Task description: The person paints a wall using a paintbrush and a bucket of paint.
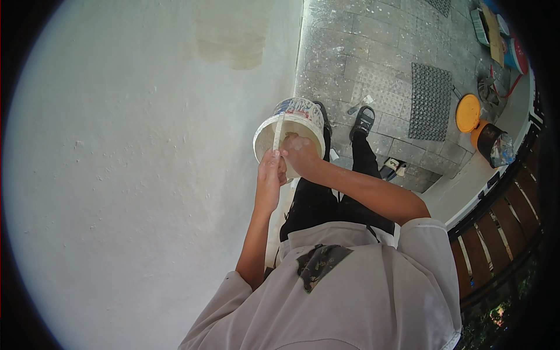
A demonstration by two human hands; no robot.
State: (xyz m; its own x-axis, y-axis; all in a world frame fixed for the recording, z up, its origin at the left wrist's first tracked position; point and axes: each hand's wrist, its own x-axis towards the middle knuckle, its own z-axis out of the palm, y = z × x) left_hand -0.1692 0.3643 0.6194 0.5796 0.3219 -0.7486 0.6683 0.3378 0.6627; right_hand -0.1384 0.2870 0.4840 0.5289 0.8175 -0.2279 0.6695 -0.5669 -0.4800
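One round white plastic bucket (303, 107) was beside the off-white wall (128, 146), mouth facing the wearer (373, 280), long axis forward-down, left hand (270, 168) closed on a pale narrow strip (279, 129) across it, right hand (301, 156) inside, grip couldn't tell.

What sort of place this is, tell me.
Probably an outdoor patio or porch being refinished: pale wall with a darker patch, white-spattered paving and brown slatted fence.

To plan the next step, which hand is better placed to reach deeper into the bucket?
Likely the right hand, inside the plastic bucket; the left hand grips a pale strip, probably its handle.
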